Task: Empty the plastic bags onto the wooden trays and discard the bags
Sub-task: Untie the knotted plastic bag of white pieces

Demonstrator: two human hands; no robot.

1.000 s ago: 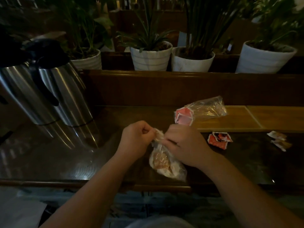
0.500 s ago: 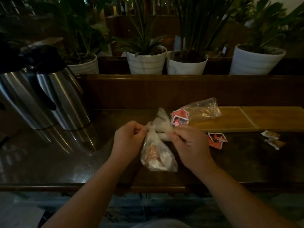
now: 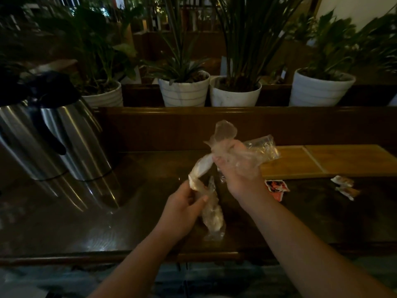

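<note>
A clear plastic bag (image 3: 212, 216) with pale contents hangs above the dark table. My left hand (image 3: 184, 209) grips its neck low down. My right hand (image 3: 238, 171) is raised and closed on the bag's twisted upper strip (image 3: 203, 166) and loose mouth (image 3: 225, 134). Behind my right hand lies a second clear bag (image 3: 264, 149) on the left end of the wooden tray (image 3: 326, 160); its contents are hidden. Red sachets (image 3: 277, 187) lie on the table just in front of the tray.
Two steel thermos jugs (image 3: 55, 138) stand at the left. Two pale sachets (image 3: 344, 187) lie at the right. A dark wooden ledge (image 3: 236, 112) runs behind the table, with several white plant pots (image 3: 184, 89) on it. The table's front edge (image 3: 107, 257) is near me.
My right hand has lifted up and to the right, drawing the bag's twisted top out long. My left hand has dropped lower on the bag. The camera view has tilted upward.
</note>
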